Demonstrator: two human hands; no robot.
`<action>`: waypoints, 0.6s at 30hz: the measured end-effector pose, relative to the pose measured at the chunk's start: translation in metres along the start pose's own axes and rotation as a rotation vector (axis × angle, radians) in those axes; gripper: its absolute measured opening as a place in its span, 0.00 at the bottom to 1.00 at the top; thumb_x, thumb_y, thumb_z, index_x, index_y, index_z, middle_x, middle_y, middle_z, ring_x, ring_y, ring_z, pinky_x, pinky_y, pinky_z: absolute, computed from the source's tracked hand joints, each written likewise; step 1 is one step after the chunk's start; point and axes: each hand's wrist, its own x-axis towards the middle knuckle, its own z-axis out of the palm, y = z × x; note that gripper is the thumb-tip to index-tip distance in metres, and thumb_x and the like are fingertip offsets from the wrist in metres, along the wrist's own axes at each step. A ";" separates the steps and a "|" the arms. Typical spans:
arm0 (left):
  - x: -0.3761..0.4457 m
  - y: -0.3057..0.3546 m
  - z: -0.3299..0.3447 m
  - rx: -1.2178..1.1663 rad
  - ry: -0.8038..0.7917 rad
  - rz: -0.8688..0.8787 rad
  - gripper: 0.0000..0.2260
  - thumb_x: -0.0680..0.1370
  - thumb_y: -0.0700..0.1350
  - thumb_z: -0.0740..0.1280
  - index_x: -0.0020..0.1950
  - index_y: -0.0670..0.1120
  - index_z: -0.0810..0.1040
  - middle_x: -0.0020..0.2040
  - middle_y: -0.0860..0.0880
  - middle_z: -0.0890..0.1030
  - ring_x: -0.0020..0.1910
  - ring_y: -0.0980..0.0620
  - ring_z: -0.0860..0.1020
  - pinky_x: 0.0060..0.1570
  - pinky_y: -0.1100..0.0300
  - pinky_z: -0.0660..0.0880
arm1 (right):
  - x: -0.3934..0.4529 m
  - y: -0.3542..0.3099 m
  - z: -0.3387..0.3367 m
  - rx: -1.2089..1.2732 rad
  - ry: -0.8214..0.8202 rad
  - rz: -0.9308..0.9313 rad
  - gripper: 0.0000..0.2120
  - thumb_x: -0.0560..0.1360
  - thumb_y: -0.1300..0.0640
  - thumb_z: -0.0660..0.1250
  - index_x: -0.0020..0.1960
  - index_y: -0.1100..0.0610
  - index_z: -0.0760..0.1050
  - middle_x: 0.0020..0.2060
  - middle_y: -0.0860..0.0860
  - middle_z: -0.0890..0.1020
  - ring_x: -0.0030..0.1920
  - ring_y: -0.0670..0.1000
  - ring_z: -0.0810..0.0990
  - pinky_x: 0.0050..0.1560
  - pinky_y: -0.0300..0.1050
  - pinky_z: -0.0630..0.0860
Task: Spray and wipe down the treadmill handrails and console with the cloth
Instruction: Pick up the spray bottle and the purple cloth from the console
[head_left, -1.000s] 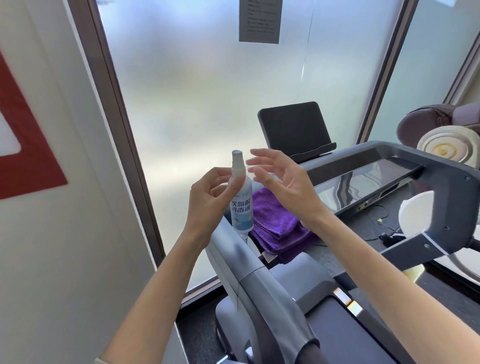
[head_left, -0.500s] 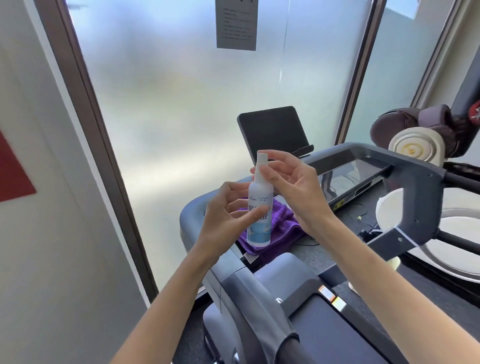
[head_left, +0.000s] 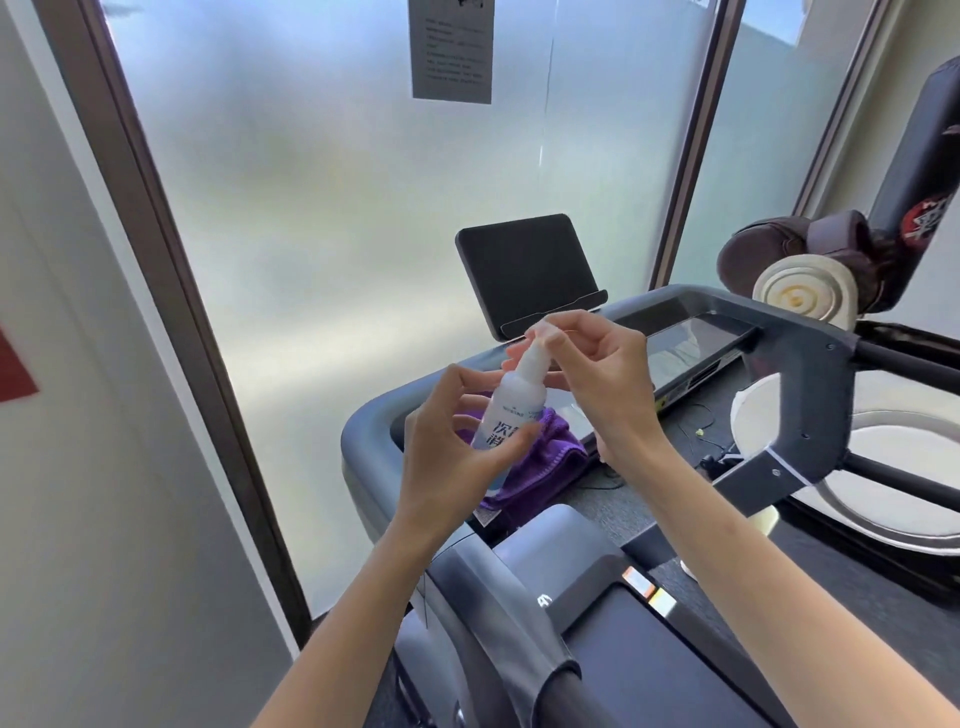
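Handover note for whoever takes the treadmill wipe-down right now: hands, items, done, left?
Left hand: grips the white spray bottle by its body, upright over the console's left end.
Right hand: fingers pinch the bottle's cap at the top; it looks like the cap is coming off, though I cannot tell if it is loose.
Purple cloth: folded, lying on the treadmill console behind the bottle, untouched.
Done: bottle picked up. No sign of spraying or wiping.
Left: uncap, spray the handrails and console, then take the cloth and wipe them.
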 end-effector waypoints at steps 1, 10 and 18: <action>-0.001 0.001 0.000 0.023 0.023 0.013 0.19 0.66 0.49 0.78 0.47 0.63 0.72 0.49 0.63 0.82 0.45 0.55 0.81 0.42 0.65 0.77 | 0.000 0.001 0.000 0.013 -0.001 0.004 0.06 0.79 0.63 0.67 0.46 0.58 0.82 0.38 0.51 0.88 0.40 0.52 0.88 0.39 0.41 0.82; 0.008 0.005 -0.006 -0.273 -0.025 -0.233 0.16 0.64 0.52 0.76 0.49 0.53 0.79 0.50 0.55 0.84 0.47 0.51 0.83 0.46 0.58 0.79 | -0.004 0.008 0.001 0.123 -0.266 -0.086 0.19 0.78 0.54 0.66 0.68 0.49 0.69 0.53 0.54 0.86 0.55 0.54 0.85 0.52 0.44 0.81; 0.012 0.006 -0.002 -0.116 0.011 -0.147 0.16 0.68 0.51 0.76 0.54 0.52 0.80 0.48 0.57 0.84 0.46 0.58 0.81 0.48 0.59 0.79 | -0.007 0.023 0.001 0.111 -0.437 -0.082 0.30 0.81 0.63 0.61 0.76 0.45 0.52 0.59 0.63 0.80 0.55 0.53 0.83 0.56 0.43 0.80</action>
